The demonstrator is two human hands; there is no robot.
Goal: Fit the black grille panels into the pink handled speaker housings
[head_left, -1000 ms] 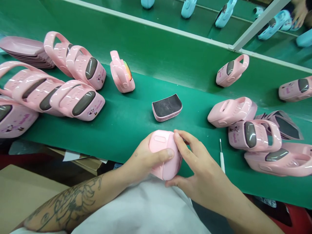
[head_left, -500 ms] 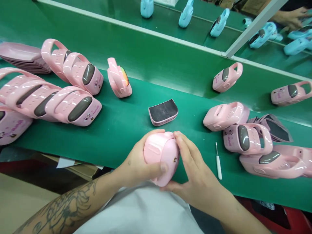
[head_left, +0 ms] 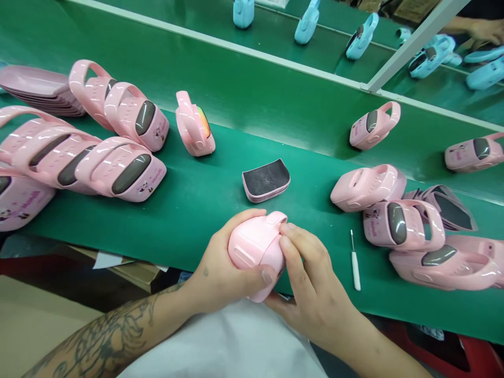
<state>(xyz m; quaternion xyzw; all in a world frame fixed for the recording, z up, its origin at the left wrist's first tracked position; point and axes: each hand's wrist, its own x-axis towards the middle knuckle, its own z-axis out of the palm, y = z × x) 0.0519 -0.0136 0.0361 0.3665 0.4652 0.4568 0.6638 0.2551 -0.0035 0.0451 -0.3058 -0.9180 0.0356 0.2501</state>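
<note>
A glossy pink plastic housing (head_left: 249, 242) is held in front of my body at the near edge of the green bench. My left hand (head_left: 226, 262) wraps round its left side, thumb pressed across the front. My right hand (head_left: 311, 268) grips the right side, fingertips at the upper edge near a raised loop and thumb underneath. Just beyond the hands lies a small stack of curved pink panels (head_left: 266, 181) with a dark face on top. To the right rests a white-handled screwdriver (head_left: 356, 270). The underside of the held housing is hidden.
Several pink handled housings with dark windows (head_left: 132, 173) crowd the left, beside stacked pink shells (head_left: 39, 86). One housing (head_left: 192, 128) stands alone. More housings (head_left: 401, 226) and dark panels (head_left: 451, 207) lie right. Behind a divider (head_left: 220, 43) are blue housings (head_left: 307, 23) and another person's hand (head_left: 482, 31).
The held pink housing has turned in my hands, bringing its raised loop into view at the top. My right fingers have bent more over its upper right edge. The camera view has shifted slightly.
</note>
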